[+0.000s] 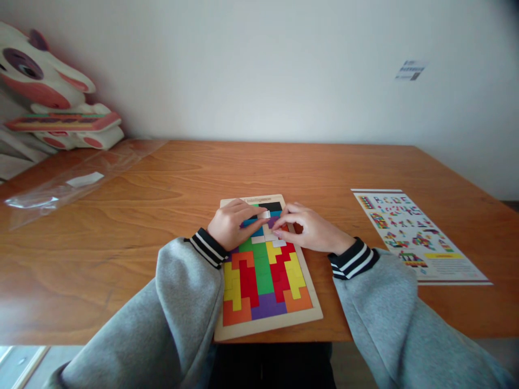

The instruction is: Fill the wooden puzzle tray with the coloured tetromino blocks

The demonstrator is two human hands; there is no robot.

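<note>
A wooden tray puzzle point(311, 305) lies in front of me near the table's edge, filled with coloured block pieces in red, yellow, green, purple and orange. My left hand point(230, 222) is over its upper left part, thumb and forefinger closed on a small white puzzle piece point(264, 214) raised above the board. My right hand point(310, 227) comes in from the right; its thumb and fingertips meet low over the white pieces in the upper part. Whether something is between those fingertips cannot be made out. Both hands partly cover the upper rows.
A printed pattern sheet point(417, 237) lies flat on the wooden table point(162, 292) to the right. On the left are a clear plastic bag point(109, 165) and a cow-shaped toy point(81, 121) with a keyboard. A white wall stands behind the table.
</note>
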